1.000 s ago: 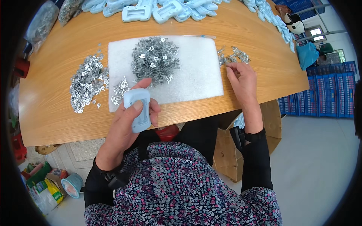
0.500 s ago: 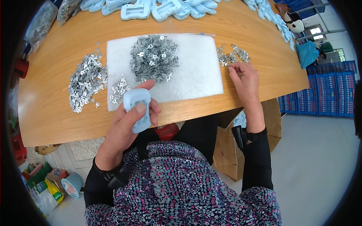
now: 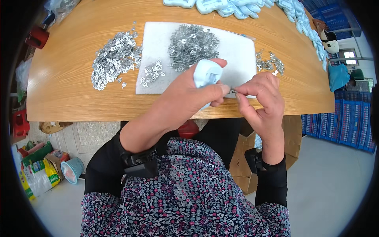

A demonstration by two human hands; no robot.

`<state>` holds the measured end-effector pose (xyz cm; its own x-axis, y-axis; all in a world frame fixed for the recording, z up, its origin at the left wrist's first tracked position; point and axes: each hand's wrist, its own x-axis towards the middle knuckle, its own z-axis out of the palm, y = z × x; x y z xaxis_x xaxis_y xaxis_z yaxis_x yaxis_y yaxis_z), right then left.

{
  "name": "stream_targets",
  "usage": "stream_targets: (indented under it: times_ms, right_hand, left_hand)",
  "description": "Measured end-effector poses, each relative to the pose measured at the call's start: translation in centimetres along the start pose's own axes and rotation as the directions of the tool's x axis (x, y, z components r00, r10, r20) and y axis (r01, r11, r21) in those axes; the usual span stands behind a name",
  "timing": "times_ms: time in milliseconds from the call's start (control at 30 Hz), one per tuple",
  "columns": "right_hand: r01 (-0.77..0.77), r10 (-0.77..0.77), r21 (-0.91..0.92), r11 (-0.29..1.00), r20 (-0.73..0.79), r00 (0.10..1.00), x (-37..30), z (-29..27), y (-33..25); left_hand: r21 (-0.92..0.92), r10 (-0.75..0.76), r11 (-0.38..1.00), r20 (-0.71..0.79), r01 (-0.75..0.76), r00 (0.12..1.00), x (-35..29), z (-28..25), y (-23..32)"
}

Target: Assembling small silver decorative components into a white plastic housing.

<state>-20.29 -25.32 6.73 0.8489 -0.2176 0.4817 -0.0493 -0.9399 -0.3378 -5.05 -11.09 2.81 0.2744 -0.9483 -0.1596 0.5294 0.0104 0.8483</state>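
A light blue plastic casing (image 3: 205, 74) with a rectangular opening is in my left hand (image 3: 185, 96), its fingers wrapped round it. My right hand (image 3: 263, 98), beside it to the right, pinches a small silvery metal piece (image 3: 233, 91) between thumb and fingertips. That piece is close to my left thumb tip; whether it touches is too small to tell. Just beyond my hands, a heap of small wire springs (image 3: 193, 45) lies on a white fibre mat (image 3: 241, 51). A few flat metal tabs (image 3: 152, 73) rest at the mat's left side.
A large pile of metal tabs (image 3: 114, 59) lies left of the mat, and a smaller cluster of metal parts (image 3: 272, 62) right of it. More blue casings (image 3: 244, 8) line the table's far edge. A cardboard box (image 3: 246, 166) stands below the table at right.
My right hand has left the right-hand cluster and come in beside the casing with a small metal piece. My left hand has turned the casing and brought it rightward. The view has shifted.
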Motion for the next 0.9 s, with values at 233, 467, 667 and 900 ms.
stream_targets:
  times_ms: [233, 467, 667, 900]
  right_hand:
    - [-0.116, 0.112, 0.144, 0.983, 0.035, 0.993, -0.3, 0.8, -0.1]
    - [-0.51, 0.546, 0.601, 0.615, 0.143, 0.826, -1.9, 3.0, -2.6]
    - [-0.553, 0.59, 0.783, 0.285, 0.312, 0.745, -1.7, 3.3, -2.5]
    - [-0.502, 0.556, 0.825, 0.261, 0.297, 0.777, -1.5, 3.0, -2.9]
  left_hand:
    - [-0.04, 0.016, 0.999, -0.001, -0.016, 1.0, 0.3, 0.3, -0.9]
    - [-0.22, 0.074, 0.971, -0.087, -0.092, 0.993, 0.2, 0.7, -1.9]
    - [-0.253, 0.051, 0.966, -0.039, -0.059, 0.998, 0.3, 0.2, -2.6]
    - [-0.394, -0.007, 0.919, 0.011, 0.011, 1.0, 0.0, 0.4, -2.3]
